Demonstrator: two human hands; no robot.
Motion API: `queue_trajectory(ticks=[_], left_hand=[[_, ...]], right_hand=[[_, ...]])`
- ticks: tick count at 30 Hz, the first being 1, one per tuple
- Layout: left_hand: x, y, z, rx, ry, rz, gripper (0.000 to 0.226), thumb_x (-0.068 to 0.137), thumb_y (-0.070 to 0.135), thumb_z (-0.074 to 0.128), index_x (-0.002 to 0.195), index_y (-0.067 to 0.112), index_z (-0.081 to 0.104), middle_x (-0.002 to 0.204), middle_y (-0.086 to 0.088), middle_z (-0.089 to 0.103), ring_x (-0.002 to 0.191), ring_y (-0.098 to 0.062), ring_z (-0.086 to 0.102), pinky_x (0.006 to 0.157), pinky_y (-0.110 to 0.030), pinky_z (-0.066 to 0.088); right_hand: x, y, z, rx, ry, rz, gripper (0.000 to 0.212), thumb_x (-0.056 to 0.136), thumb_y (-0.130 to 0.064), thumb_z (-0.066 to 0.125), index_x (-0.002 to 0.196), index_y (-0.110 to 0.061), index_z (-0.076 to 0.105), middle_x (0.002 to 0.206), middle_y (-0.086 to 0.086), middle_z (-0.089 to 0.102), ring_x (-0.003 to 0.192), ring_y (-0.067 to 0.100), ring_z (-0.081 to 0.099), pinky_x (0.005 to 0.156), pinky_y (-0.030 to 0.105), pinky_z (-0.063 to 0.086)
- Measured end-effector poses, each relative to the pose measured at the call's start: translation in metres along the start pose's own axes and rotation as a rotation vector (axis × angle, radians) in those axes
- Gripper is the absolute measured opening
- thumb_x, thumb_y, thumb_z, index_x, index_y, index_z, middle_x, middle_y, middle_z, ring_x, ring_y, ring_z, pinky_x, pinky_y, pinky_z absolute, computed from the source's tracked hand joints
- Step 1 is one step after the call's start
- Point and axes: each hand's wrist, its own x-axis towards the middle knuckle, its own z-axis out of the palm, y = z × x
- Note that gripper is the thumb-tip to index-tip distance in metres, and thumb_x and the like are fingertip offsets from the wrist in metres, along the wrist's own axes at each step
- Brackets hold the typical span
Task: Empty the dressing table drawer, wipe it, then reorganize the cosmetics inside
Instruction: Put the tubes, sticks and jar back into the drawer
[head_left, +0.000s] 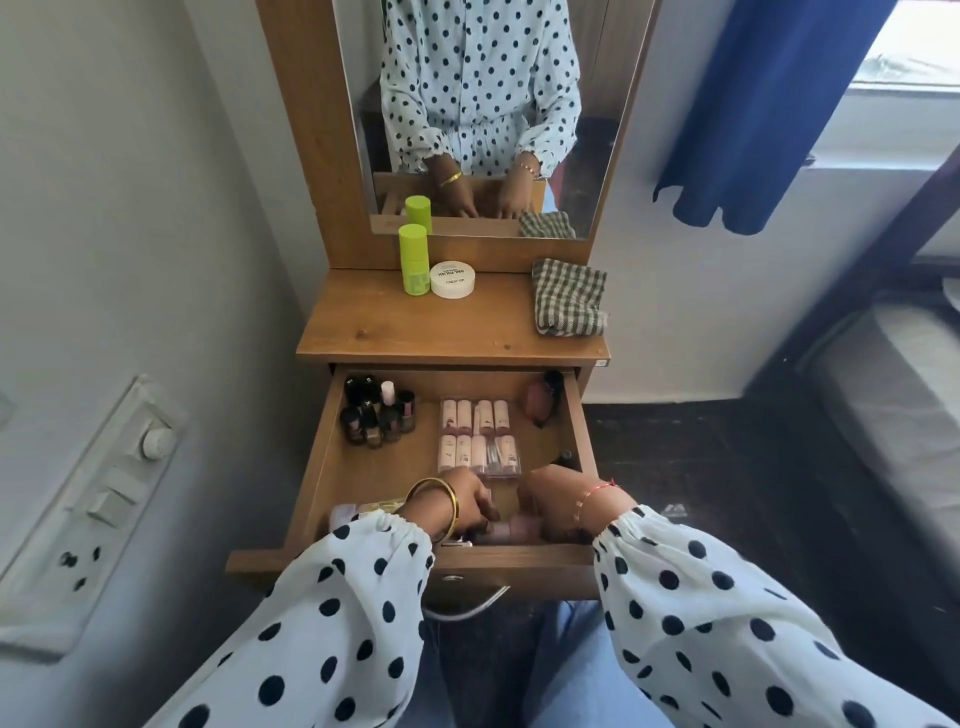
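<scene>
While the drawer (576, 415) stands pulled out under the wooden worktop (447, 332), both hands reach down into its near end. The left hand (467, 501), with a gold bangle at the wrist, has its fingers curled down among small pinkish bottles (506, 530) lying against the near wall; whether it actually grips one cannot be told. The right hand (553, 499) is bent at the wrist just right of it, fingers hidden below, so its hold cannot be told either. Just beyond the hands, in the middle of the drawer, lie two rows of pale pink tubes (480, 436). A cluster of dark nail polish bottles (376, 413) stands upright in the far left corner, well apart from the hands. On the worktop, a green cylinder (414, 260) touches a round white tin (452, 279) at far left, and a folded checked cloth (569, 304) lies at right.
</scene>
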Motion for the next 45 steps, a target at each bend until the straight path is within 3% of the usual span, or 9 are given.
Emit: queue_trajectory(ticks=[14, 17, 20, 24, 29, 33, 37, 41, 45], left_hand=[[0.002, -0.001, 0.002, 0.032, 0.053, 0.033, 0.022, 0.084, 0.008, 0.062, 0.104, 0.009, 0.07, 0.11, -0.008, 0.068, 0.101, -0.025, 0.063, 0.085, -0.026, 0.051], [0.0, -0.001, -0.004, 0.006, 0.115, 0.045, 0.023, 0.088, 0.009, 0.056, 0.106, 0.009, 0.069, 0.114, -0.009, 0.067, 0.103, -0.025, 0.061, 0.09, -0.03, 0.05], [-0.004, 0.001, -0.019, -0.041, 0.18, 0.06, 0.02, 0.087, 0.011, 0.056, 0.102, 0.007, 0.069, 0.107, -0.013, 0.067, 0.094, -0.024, 0.062, 0.081, -0.031, 0.052], [-0.006, 0.01, -0.062, -0.253, 0.339, 0.098, 0.018, 0.087, 0.011, 0.057, 0.101, 0.005, 0.068, 0.1, -0.012, 0.069, 0.088, -0.023, 0.064, 0.085, -0.038, 0.054], [0.0, 0.017, -0.123, -0.516, 0.558, 0.136, 0.014, 0.088, 0.015, 0.058, 0.096, 0.007, 0.065, 0.082, -0.006, 0.065, 0.068, -0.013, 0.059, 0.064, -0.021, 0.05], [0.014, 0.014, -0.155, -0.591, 0.691, 0.136, 0.013, 0.087, 0.014, 0.059, 0.097, 0.008, 0.065, 0.083, -0.007, 0.065, 0.063, -0.009, 0.058, 0.069, -0.026, 0.053], [0.029, 0.012, -0.17, -0.628, 0.748, 0.125, 0.017, 0.085, 0.013, 0.06, 0.098, 0.004, 0.067, 0.079, -0.007, 0.065, 0.064, -0.014, 0.059, 0.08, -0.034, 0.051], [0.039, 0.013, -0.177, -0.651, 0.76, 0.101, 0.016, 0.084, 0.015, 0.061, 0.096, 0.008, 0.068, 0.1, -0.016, 0.069, 0.094, -0.031, 0.064, 0.093, -0.045, 0.05], [0.044, 0.011, -0.178, -0.655, 0.775, 0.088, 0.017, 0.086, 0.018, 0.058, 0.098, 0.012, 0.069, 0.105, -0.016, 0.067, 0.103, -0.034, 0.061, 0.093, -0.047, 0.049]], right_hand=[[-0.005, -0.004, -0.007, 0.018, 0.003, -0.004, 0.032, 0.093, -0.016, 0.049, 0.122, -0.004, 0.057, 0.123, 0.012, 0.059, 0.109, 0.027, 0.058, 0.089, 0.03, 0.047], [-0.009, -0.001, -0.015, 0.11, 0.116, -0.036, 0.029, 0.09, -0.016, 0.052, 0.115, -0.009, 0.063, 0.118, 0.01, 0.062, 0.103, 0.025, 0.059, 0.085, 0.029, 0.047], [-0.015, 0.001, -0.037, 0.235, 0.228, -0.085, 0.027, 0.085, -0.015, 0.06, 0.111, -0.009, 0.064, 0.112, 0.009, 0.064, 0.094, 0.022, 0.057, 0.076, 0.024, 0.043], [-0.015, 0.003, -0.082, 0.347, 0.365, -0.17, 0.023, 0.084, -0.011, 0.059, 0.106, -0.006, 0.065, 0.108, 0.009, 0.066, 0.098, 0.023, 0.06, 0.085, 0.029, 0.048], [0.0, 0.002, -0.133, 0.613, 0.567, -0.156, 0.017, 0.084, -0.002, 0.055, 0.098, -0.001, 0.065, 0.095, 0.008, 0.067, 0.082, 0.02, 0.061, 0.076, 0.029, 0.05], [0.024, 0.001, -0.16, 0.735, 0.679, -0.088, 0.016, 0.085, -0.011, 0.061, 0.095, 0.0, 0.067, 0.066, -0.006, 0.055, 0.059, 0.006, 0.048, 0.053, 0.012, 0.039], [0.049, -0.001, -0.179, 0.784, 0.799, -0.049, 0.017, 0.082, -0.011, 0.064, 0.097, -0.004, 0.067, 0.089, 0.008, 0.062, 0.078, 0.017, 0.053, 0.068, 0.02, 0.039], [0.063, -0.01, -0.204, 0.684, 1.013, -0.133, 0.03, 0.077, -0.001, 0.063, 0.107, -0.001, 0.064, 0.108, 0.019, 0.066, 0.091, 0.024, 0.059, 0.064, 0.005, 0.033], [0.086, -0.018, -0.229, 0.407, 0.886, -0.138, 0.061, 0.079, -0.005, 0.063, 0.135, -0.01, 0.041, 0.134, 0.02, 0.047, 0.12, 0.036, 0.048, 0.097, 0.036, 0.041]])
